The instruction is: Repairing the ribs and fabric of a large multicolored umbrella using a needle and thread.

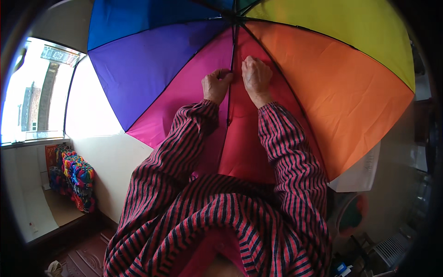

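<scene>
A large open umbrella (339, 94) spreads in front of me, its inner side showing blue, purple, pink, red, orange and yellow panels. Thin dark ribs fan out from its hub (236, 19) at the top. One rib (229, 104) runs down the seam where pink meets red. My left hand (216, 86) is closed in a pinch at that rib, from the pink side. Just right of it, over the red panel, my right hand (256, 77) is closed with its fingers curled. Whatever the right fingers hold is hidden or too fine to see.
Bundled multicoloured folded goods (78, 173) stand at the left by a pale wall, below a bright window (34, 92). A white box-like object (357, 173) shows behind the umbrella's right edge. A round red-and-green item (353, 214) and dark clutter lie at lower right.
</scene>
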Demonstrator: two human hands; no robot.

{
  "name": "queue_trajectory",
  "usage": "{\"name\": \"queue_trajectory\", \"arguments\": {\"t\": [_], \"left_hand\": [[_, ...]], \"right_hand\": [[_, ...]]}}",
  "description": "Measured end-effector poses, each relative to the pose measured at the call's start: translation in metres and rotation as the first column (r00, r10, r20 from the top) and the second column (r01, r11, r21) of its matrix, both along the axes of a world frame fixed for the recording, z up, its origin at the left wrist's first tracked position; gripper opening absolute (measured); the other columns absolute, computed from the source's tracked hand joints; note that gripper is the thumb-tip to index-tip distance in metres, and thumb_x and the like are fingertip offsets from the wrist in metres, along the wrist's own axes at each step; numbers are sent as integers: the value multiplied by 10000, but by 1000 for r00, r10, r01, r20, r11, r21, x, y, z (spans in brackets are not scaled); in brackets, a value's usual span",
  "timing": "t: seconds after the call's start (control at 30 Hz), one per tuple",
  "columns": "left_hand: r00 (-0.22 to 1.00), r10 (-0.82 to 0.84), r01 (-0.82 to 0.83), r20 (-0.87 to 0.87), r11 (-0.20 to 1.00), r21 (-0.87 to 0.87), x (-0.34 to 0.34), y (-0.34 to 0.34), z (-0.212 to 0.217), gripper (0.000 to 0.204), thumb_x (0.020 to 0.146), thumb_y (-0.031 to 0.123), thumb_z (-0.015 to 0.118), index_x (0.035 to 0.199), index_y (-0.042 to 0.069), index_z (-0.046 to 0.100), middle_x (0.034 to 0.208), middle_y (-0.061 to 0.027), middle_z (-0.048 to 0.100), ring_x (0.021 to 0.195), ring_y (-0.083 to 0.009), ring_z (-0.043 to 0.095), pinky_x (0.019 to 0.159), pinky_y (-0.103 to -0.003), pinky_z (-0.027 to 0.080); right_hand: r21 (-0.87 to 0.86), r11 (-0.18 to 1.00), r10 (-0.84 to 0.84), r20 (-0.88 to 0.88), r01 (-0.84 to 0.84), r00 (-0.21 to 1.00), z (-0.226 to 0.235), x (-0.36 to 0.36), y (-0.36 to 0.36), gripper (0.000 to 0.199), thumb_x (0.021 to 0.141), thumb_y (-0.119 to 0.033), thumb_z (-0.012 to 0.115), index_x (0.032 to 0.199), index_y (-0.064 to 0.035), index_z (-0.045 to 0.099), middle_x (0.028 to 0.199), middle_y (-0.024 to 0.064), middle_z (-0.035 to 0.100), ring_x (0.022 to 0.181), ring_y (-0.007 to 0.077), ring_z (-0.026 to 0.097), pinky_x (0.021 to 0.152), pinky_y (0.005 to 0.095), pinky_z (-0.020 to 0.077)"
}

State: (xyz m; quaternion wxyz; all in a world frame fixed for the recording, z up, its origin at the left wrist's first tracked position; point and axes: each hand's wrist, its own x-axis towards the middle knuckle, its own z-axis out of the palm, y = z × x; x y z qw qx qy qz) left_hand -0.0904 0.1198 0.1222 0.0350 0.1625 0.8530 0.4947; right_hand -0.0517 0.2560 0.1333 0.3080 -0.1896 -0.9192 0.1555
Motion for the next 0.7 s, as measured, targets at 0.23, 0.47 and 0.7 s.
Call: {"name": "queue_trajectory", "arguments": {"t": [0.23, 0.47, 0.7], "left_hand": [[988, -28, 4, 151, 987, 160, -6, 3, -4, 277, 784, 177, 674, 972, -27, 682, 823, -106, 699, 766, -162, 654, 723, -280, 505], [965, -67, -11, 253, 956, 293, -3, 6, -2, 233, 798, 98, 656, 963, -66, 669, 847, -104, 690, 773, -154, 641, 747, -254, 503], [944, -58, -62, 324, 935, 349, 3, 4, 11, 241, 781, 116, 672, 957, -48, 677, 847, -89, 690, 744, -131, 620, 676, -239, 485]], "right_hand": [[35, 997, 70, 55, -72, 996, 1, 5, -8, 81, 805, -117, 551, 756, -55, 568, 735, 159, 619, 636, 346, 632, 541, 459, 504], [64, 989, 128, 92, -134, 987, -1, 10, -10, 62, 797, -105, 541, 774, -61, 578, 753, 160, 619, 631, 335, 632, 546, 441, 508], [51, 976, 202, 167, -213, 965, -2, 8, -11, 84, 810, -133, 534, 801, -73, 592, 756, 151, 627, 645, 330, 634, 558, 441, 506]]}}
